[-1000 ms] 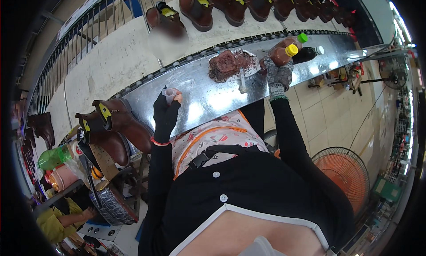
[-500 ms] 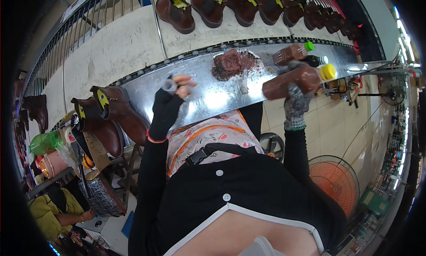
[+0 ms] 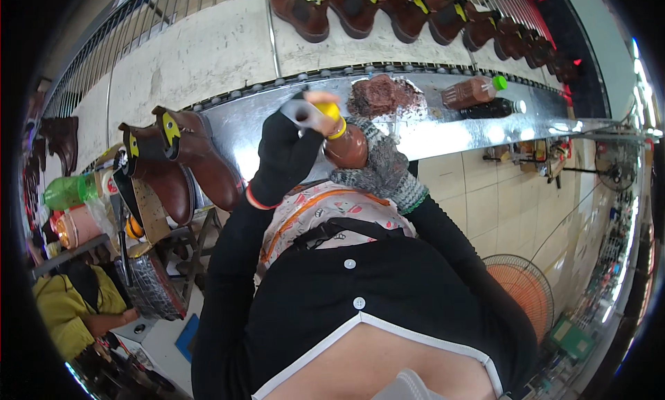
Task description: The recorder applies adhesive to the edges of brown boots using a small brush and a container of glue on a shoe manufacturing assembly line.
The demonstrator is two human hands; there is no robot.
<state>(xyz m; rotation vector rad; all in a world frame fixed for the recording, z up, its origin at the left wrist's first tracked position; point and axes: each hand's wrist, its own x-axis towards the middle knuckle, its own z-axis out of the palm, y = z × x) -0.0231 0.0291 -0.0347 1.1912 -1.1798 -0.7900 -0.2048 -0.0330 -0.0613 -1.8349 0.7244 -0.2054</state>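
I see my left hand (image 3: pixel 305 116), in a black glove with the fingertips bare, closed around the yellow cap (image 3: pixel 331 113) of a brown bottle (image 3: pixel 346 145). My right hand (image 3: pixel 379 166), in a grey knit glove, is wrapped around the bottle's body from below. The bottle sits tilted between the two hands, just above my chest and over the near edge of the tabletop (image 3: pixel 450 133), a long shiny metal strip.

On the tabletop just beyond the hands lies a dark brown, crumbly rag (image 3: pixel 379 95); my left hand partly covers its left side. Further right lie two more bottles, touching or nearly so: a brown one with a green cap (image 3: pixel 471 92) and a dark one with a white cap (image 3: pixel 493 109).

Behind the tabletop runs a pale belt (image 3: pixel 208 50) carrying a row of brown boots (image 3: pixel 360 5) that curves away to the right. To my left, two more brown boots (image 3: pixel 180 164) with yellow tags stand tilted on a stand just beside the tabletop's end. Further left I make out a green bottle (image 3: pixel 66 191) and a pink container (image 3: pixel 76 225), and below them a person in a yellow top (image 3: pixel 66 306). An orange fan (image 3: pixel 518 283) stands on the tiled floor at my right. My own black top and forearms hide most of what lies under the hands.
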